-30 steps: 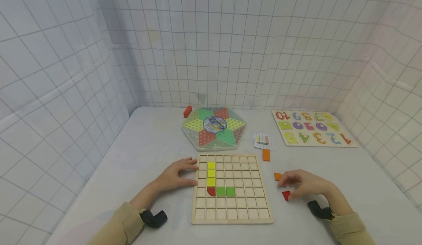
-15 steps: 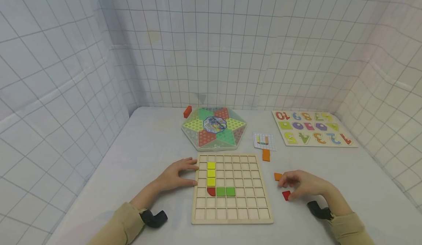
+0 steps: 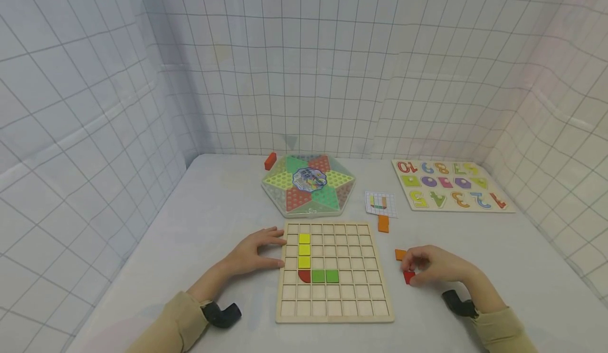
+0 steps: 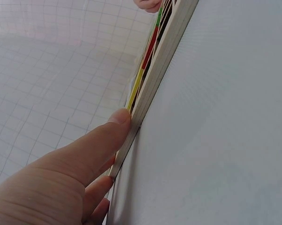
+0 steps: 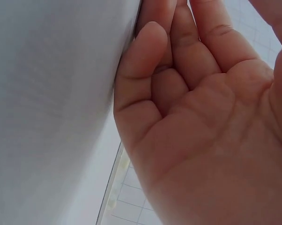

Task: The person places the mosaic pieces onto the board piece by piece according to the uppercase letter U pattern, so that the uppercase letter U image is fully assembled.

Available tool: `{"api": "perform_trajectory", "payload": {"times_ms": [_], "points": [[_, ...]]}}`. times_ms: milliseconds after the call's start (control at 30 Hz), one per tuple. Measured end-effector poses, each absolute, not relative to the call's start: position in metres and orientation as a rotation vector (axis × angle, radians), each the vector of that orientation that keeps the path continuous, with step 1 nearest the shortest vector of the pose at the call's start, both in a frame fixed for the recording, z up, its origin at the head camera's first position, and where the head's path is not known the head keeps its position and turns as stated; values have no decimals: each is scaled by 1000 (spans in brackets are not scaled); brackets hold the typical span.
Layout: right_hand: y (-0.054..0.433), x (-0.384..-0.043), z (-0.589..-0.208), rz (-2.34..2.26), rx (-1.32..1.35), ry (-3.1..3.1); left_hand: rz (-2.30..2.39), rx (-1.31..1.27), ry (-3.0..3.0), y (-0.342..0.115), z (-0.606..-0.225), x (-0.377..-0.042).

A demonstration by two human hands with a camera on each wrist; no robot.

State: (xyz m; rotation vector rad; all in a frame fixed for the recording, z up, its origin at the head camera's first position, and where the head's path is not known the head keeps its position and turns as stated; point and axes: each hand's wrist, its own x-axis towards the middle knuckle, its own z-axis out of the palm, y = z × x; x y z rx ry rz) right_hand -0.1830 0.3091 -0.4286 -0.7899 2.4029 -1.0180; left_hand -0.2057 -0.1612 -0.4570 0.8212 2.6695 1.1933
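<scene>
A wooden grid board point(image 3: 329, 318) lies flat on the table, with yellow squares point(image 3: 304, 249), a dark red rounded tile point(image 3: 304, 276) and two green squares point(image 3: 325, 276) set in an L. My left hand point(image 3: 249, 251) rests along the board's left edge, thumb and fingertips touching its side; the left wrist view shows the thumb point(image 4: 99, 150) against the rim. Right of the board, my right hand point(image 3: 442, 265) pinches a small red tile point(image 3: 409, 277) between thumb and forefinger, low over the table. An orange tile point(image 3: 400, 255) lies beside its fingertips. The right wrist view hides the red tile behind curled fingers.
Above the board's right corner, a pattern card point(image 3: 381, 204) touches another orange tile point(image 3: 383, 223). Behind the board sits a hexagonal Chinese checkers set point(image 3: 309, 184) with a red block point(image 3: 270, 161) beside it. A number puzzle board point(image 3: 451, 185) lies at the back right.
The red tile has shifted slightly left and away from me, with my right thumb and forefinger at it. My left hand and the board have stayed put.
</scene>
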Motion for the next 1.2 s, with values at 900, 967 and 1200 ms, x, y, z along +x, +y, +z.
{"api": "perform_trajectory", "payload": {"times_ms": [900,967,1200], "points": [[301,-177,-424,-969,-651,2487,1202,832,2660,-162,-456,-206],[301,-177,-423,-973,-653,2485,1202,834,2660,-162,-457,-206],[302,-177,-425,-959,-667,2499,1212,826,2657,-161,-457,-206]]}}
